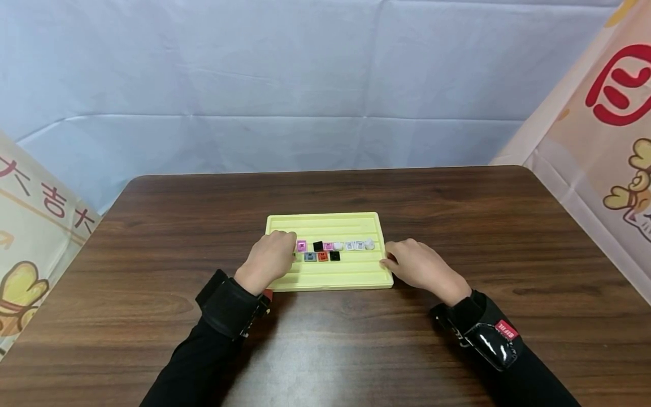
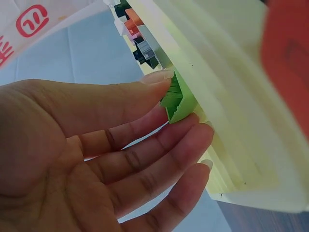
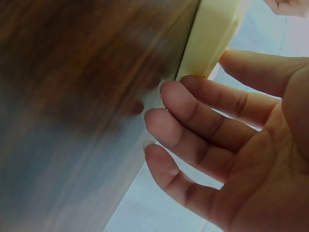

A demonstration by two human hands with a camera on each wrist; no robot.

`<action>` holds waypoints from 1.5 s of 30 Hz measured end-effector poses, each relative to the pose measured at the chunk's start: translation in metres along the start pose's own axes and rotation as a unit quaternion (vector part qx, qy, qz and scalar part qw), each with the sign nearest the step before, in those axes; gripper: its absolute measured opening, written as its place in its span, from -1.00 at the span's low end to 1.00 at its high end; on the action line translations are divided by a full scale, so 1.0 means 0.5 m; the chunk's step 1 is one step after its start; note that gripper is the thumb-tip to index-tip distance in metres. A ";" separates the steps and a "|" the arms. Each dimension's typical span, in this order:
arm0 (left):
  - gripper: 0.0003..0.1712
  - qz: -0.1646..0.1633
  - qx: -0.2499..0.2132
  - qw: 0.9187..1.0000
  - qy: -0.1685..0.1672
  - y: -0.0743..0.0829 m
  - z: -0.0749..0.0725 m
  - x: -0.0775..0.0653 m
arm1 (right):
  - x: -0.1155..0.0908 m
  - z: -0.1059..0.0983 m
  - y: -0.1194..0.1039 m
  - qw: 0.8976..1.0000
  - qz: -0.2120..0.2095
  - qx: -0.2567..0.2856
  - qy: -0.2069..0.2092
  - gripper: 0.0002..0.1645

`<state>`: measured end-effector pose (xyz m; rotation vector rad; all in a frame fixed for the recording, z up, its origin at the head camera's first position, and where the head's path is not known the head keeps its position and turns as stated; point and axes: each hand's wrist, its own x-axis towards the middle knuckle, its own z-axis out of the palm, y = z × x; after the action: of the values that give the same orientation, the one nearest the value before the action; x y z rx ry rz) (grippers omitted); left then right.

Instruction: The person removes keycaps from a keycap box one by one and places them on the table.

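The left hand (image 1: 270, 255) is nearly closed at the thumb and index finger, which pinch a small green block (image 2: 180, 100); its other fingers are bent loosely, their tips close to the yellow tray (image 1: 335, 278). The green block is at the left part of that tray, low by its ridges, in line with the pieces there (whether it is seated or only held against the tray, I cannot tell). The right hand (image 1: 418, 264) has its thumb and index finger pinched narrowly on the tray's right edge, while the other three fingers curve in beside it, slightly spread.

Both forearms reach forward from the near side, angled inward, with the backs of the hands upward. The left wrist lies over the front left corner area of the tray, and the right wrist stays outside it, above the wooden surface (image 1: 152, 249).

The tray is shallow and rimmed, with ridges running along its length. In its upper row, from left to right, are a pink block (image 1: 302, 246), a black block (image 1: 318, 246), another pink one, a white one, two pale ones side by side and a whitish rounded piece (image 1: 369, 244). The row below holds a blue-grey block (image 1: 310, 256), an orange-red block (image 1: 322, 256) and a second black one.
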<state>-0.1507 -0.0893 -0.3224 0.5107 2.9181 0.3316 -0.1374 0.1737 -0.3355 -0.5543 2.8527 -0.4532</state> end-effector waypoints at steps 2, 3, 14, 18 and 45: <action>-0.87 0.000 -0.002 1.000 0.000 0.000 0.001 0.000 | 0.000 0.000 0.000 1.000 0.001 0.000 0.000 -0.89; -0.87 0.000 -0.004 1.000 -0.001 0.001 0.001 0.000 | 0.000 0.000 -0.001 1.000 0.002 0.000 -0.001 -0.89; -0.88 0.024 0.005 0.999 0.024 0.001 -0.004 -0.009 | -0.002 0.000 -0.002 1.000 -0.002 -0.002 0.001 -0.86; -0.90 0.028 0.001 0.999 0.033 0.001 -0.005 -0.014 | -0.002 -0.001 -0.002 1.000 -0.003 -0.003 0.003 -0.85; -0.87 0.059 -0.019 0.995 0.074 -0.013 -0.013 -0.073 | -0.003 -0.001 -0.001 1.000 -0.010 -0.005 0.012 -0.83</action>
<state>-0.1203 -0.1093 -0.3136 0.6814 3.0229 0.4577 -0.1360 0.1738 -0.3344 -0.5842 2.8755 -0.4515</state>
